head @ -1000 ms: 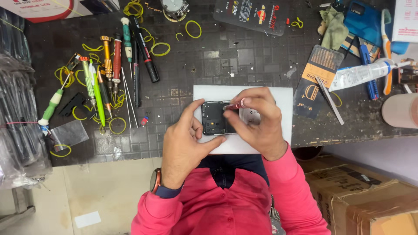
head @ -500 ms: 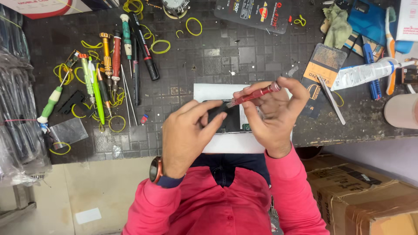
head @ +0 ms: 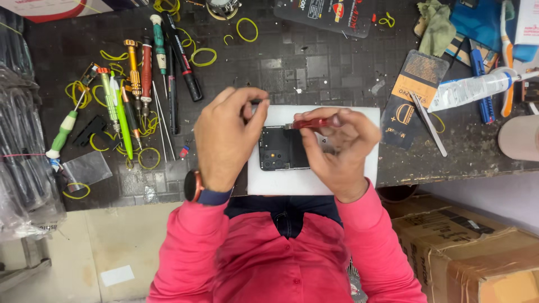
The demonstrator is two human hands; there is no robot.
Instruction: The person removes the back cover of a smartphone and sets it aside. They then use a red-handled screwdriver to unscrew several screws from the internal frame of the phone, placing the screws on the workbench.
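2 hands [head: 227, 140] flank phone [head: 281, 148].

Opened black phone [head: 282, 148] lying flat on white mat at desk's near edge, red-handled screwdriver [head: 314, 122] lying across just above it

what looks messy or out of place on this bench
Yellow rubber bands lie scattered loose across the dark bench, some tangled among the screwdrivers. The phone on the white mat lies opened, its insides showing. The right hand holds a red screwdriver; the left hand hovers beside the phone.
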